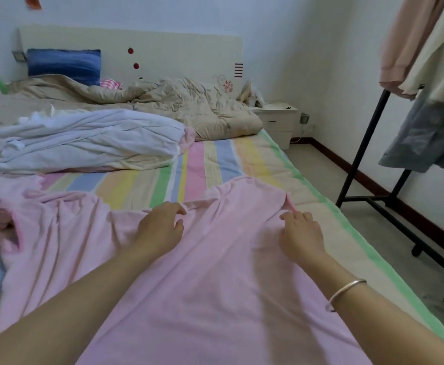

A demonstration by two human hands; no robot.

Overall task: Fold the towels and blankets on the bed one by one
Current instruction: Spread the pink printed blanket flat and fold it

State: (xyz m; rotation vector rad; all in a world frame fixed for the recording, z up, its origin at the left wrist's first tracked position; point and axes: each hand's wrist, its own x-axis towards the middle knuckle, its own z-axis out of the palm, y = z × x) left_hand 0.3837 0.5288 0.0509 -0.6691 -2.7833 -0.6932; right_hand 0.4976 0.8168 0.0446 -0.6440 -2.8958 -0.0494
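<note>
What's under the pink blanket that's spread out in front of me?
The striped bedsheet shows past its far and right edges, so the pink blanket lies on it. Anything else beneath is covered.

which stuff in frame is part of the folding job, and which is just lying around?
Job:
- pink blanket, spread out, with left hand and right hand on it
- white blanket, crumpled
- beige quilt, rumpled near the headboard

Lying about:
- blue pillow
- nightstand
- clothes rack with hanging garments
- striped sheet
</note>
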